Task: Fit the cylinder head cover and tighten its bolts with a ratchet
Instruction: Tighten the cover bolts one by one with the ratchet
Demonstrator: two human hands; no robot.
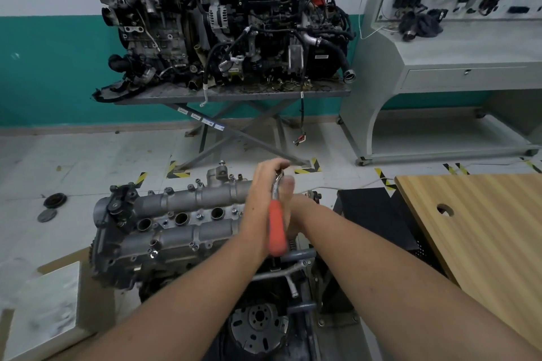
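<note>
The grey cylinder head cover (176,217) lies on top of the engine in the lower middle, with three round plug holes and several bolts showing along it. A ratchet with an orange handle (277,231) stands over its right end, chrome head upward. My left hand (264,184) grips the ratchet's chrome head from above. My right hand (289,199) holds the ratchet just below the head, mostly hidden behind the handle and blurred. The bolt under the ratchet is hidden by my hands.
A wooden tabletop (484,237) with a round hole stands at the right, a black crate (372,214) beside it. Two engines sit on a scissor lift table (234,94) behind. A white block (50,299) lies lower left. A flywheel (258,328) faces me below.
</note>
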